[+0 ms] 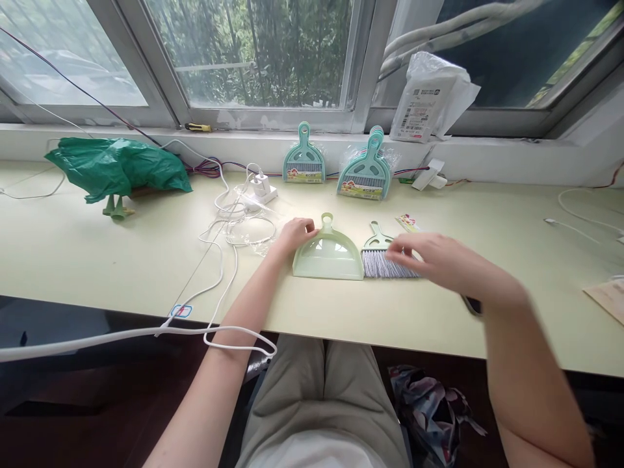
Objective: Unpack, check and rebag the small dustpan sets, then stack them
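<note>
A pale green dustpan point(327, 257) lies on the table with its handle pointing to the window. My left hand point(296, 234) is at its upper left edge, fingers curled and thumb against the rim. Just right of the dustpan lies a small hand brush point(377, 260) with a green handle and grey-white bristles. Over the brush's right side hovers my right hand point(429, 257), fingers loosely bent and apart, with nothing visible in it. It covers part of the bristles. A printed card label point(407, 223) lies behind the brush.
Wrapped brush-and-dustpan sets point(304, 156) lean against the sill, with a thicker stack point(368, 166) beside them. White cables point(224, 221) and a power strip point(263, 193) are on the left. Further left is a green plastic bag point(121, 166). A dark object point(472, 305) shows under my right wrist.
</note>
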Tool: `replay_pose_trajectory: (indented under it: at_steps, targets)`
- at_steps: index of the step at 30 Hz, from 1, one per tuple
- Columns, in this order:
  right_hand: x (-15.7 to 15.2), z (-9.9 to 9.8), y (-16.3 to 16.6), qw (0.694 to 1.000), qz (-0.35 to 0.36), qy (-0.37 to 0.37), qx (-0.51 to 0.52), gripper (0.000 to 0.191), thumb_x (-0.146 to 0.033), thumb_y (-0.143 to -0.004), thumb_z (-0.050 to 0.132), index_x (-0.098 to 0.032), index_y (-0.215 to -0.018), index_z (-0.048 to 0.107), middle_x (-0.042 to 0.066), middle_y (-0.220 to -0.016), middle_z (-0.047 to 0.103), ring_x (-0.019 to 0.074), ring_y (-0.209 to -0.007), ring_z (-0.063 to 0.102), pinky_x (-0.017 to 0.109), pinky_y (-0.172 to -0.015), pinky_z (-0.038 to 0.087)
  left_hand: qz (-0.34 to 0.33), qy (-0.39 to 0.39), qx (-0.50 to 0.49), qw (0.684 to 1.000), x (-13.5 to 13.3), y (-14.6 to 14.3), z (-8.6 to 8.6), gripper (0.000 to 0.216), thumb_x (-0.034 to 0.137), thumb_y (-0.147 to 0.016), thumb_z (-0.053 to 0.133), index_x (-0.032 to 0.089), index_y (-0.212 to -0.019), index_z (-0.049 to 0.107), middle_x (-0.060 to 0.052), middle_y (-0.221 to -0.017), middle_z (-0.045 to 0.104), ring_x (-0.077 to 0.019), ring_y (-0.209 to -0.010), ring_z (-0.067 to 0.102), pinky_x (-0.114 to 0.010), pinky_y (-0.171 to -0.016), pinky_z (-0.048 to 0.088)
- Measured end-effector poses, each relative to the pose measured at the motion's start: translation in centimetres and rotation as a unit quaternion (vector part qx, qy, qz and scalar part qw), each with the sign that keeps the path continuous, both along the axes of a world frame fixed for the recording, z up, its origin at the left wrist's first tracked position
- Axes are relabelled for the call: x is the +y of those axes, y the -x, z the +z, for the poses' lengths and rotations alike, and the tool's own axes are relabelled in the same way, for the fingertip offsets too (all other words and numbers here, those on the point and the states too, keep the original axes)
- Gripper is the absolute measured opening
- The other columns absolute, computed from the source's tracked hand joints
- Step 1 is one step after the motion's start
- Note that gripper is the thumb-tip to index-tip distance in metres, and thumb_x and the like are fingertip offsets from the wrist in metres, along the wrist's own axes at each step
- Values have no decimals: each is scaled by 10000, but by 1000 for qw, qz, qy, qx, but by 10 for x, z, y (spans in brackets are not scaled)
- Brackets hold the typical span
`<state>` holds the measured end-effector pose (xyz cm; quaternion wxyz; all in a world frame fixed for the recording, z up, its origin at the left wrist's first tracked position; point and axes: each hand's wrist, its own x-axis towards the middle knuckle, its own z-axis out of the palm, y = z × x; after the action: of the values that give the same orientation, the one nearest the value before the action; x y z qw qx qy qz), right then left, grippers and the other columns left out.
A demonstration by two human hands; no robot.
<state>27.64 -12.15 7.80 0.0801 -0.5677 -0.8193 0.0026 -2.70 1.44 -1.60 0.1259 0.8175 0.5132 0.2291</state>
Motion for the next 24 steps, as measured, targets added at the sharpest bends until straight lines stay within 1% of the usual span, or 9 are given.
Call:
replay_pose_trajectory:
  at_steps: [2, 3, 5, 6, 8, 10, 16, 20, 24]
  targets:
    - [24, -14, 3, 987, -127, 32, -96, 373, -439, -956, 433, -160, -923, 678, 141, -936, 689, 248, -854, 646, 326, -707, 440, 0, 4, 4, 1000, 1, 0, -1, 304, 457, -849, 517, 205, -725, 634, -24, -759, 676, -155, -698, 559, -269, -635, 358]
    - [36, -23, 5, 978, -160, 53, -126, 364, -418, -954, 442, -138, -972, 675, 168, -992, 684, 263, -898, 648, 333, -715, 438, -1, 7, 4, 1000, 1, 0, -1, 309, 460, -848, 515, 205, -714, 629, -23, -746, 670, -156, -695, 556, -270, -633, 356]
    - [59, -42, 7, 966, -178, 108, -153, 406, -434, -949, 449, -105, -1050, 664, 201, -1075, 667, 281, -961, 647, 347, -739, 443, -4, 9, 1, 1000, 2, 0, -2, 316, 461, -849, 512, 206, -694, 615, -21, -732, 663, -156, -695, 553, -271, -633, 355]
    - [67, -51, 7, 964, -189, 104, -157, 431, -438, -952, 435, -91, -1079, 656, 215, -1119, 652, 291, -1005, 637, 356, -763, 444, -4, 12, -3, 1000, 3, 0, -2, 317, 462, -848, 513, 206, -688, 610, -18, -730, 662, -156, -698, 553, -271, -634, 356]
    - [78, -64, 6, 966, -190, 92, -151, 428, -416, -953, 418, -94, -1115, 647, 215, -1153, 643, 300, -1074, 610, 364, -792, 441, 0, 23, -17, 1000, 5, 0, -3, 317, 468, -842, 522, 206, -687, 606, -14, -734, 665, -152, -699, 553, -267, -634, 361]
    - [84, -70, 5, 970, -185, 92, -132, 399, -400, -939, 426, -117, -1080, 669, 202, -1131, 657, 298, -1073, 607, 365, -788, 437, 7, 33, -33, 999, 6, 1, -4, 316, 477, -836, 531, 204, -699, 614, -11, -746, 671, -146, -693, 551, -263, -632, 369]
    - [99, -74, 10, 977, -182, 90, -72, 462, -569, -830, 533, -157, -902, 728, 168, -1033, 691, 296, -976, 629, 361, -734, 420, 14, 22, -30, 999, 6, 3, -3, 298, 448, -850, 532, 202, -726, 645, -15, -768, 687, -143, -696, 562, -265, -650, 392]
    - [110, -78, 13, 974, -195, 86, -79, 357, -460, -793, 565, -152, -854, 736, 168, -1066, 674, 300, -1008, 607, 393, -808, 407, 16, 32, -28, 999, 5, 3, -2, 298, 449, -855, 530, 203, -735, 646, -14, -789, 696, -144, -719, 572, -259, -656, 399]
    - [115, -80, 6, 975, -211, 75, -16, 356, -477, -750, 571, -161, -790, 730, 157, -1048, 649, 304, -1001, 579, 421, -847, 393, 18, 27, -27, 999, 5, 4, -1, 278, 419, -866, 519, 206, -751, 656, -12, -781, 689, -149, -709, 576, -263, -657, 408]
